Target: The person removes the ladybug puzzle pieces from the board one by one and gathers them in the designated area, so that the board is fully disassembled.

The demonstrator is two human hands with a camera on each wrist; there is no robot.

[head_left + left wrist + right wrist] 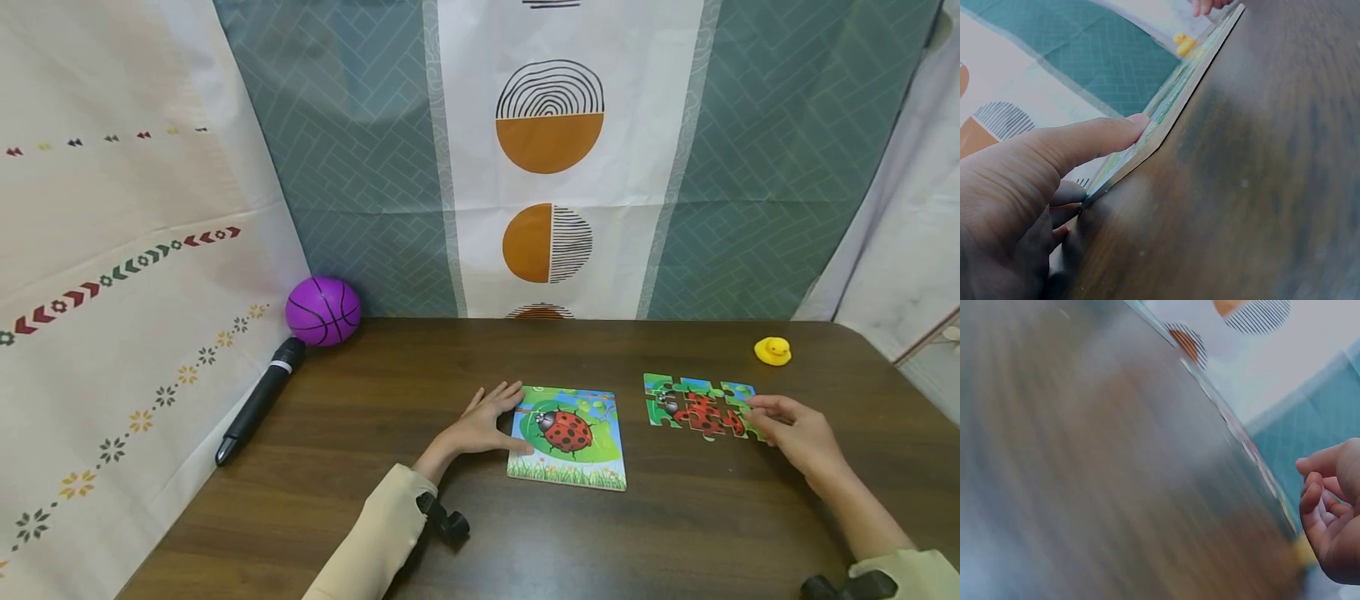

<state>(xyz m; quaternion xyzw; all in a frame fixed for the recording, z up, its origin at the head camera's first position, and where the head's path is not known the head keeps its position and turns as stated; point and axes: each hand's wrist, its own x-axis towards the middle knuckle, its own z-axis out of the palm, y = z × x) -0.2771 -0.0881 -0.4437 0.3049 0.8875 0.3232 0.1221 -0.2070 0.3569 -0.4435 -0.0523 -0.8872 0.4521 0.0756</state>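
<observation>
A square ladybug picture board [570, 433] lies on the table in front of me. My left hand [480, 421] rests at its left side with fingers spread. In the left wrist view, the thumb [1100, 137] lies on the board's top near its edge, and the other fingers are beside the edge. To the right, several ladybug jigsaw pieces [701, 412] lie grouped together, with small gaps between some. My right hand [798, 437] is at their right end, its fingertips overlapping the last pieces. In the right wrist view, its fingers [1313, 500] are loosely bent with nothing visible between them.
A yellow toy duck [772, 351] sits behind the right hand. At the far left are a purple ball [323, 312] and a thick black pen-shaped object [262, 400], beside a white cloth [150, 333]. A patterned curtain [360, 167] hangs behind the brown table [360, 517].
</observation>
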